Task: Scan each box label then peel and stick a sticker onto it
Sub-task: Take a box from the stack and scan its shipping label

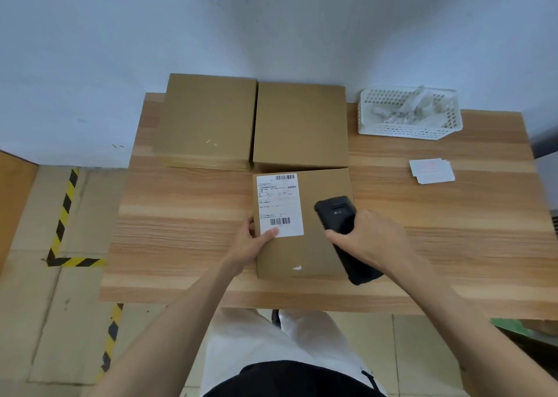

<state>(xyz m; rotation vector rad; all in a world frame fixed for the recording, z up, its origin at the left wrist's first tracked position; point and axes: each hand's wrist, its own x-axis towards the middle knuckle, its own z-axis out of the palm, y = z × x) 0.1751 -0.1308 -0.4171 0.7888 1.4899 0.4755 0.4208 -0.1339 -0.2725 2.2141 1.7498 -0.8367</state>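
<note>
Gripping scanner (341, 224) over labelled box (320, 245)

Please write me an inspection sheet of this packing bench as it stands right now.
Surface: wooden table, light plank grain, set against a pale wall.
Job's things: labelled box at front centre with a white shipping label on top; two plain boxes side by side behind it; stack of sticker sheets at right.
Clutter: white mesh basket at back right, holding crumpled clear or white scraps.
Grippers: left hand grips the labelled box's left edge, thumb on the label; right hand holds a black handheld scanner over the box.
Cables: nothing seen.
Surroundings: tiled floor with yellow-black hazard tape at left.
</note>
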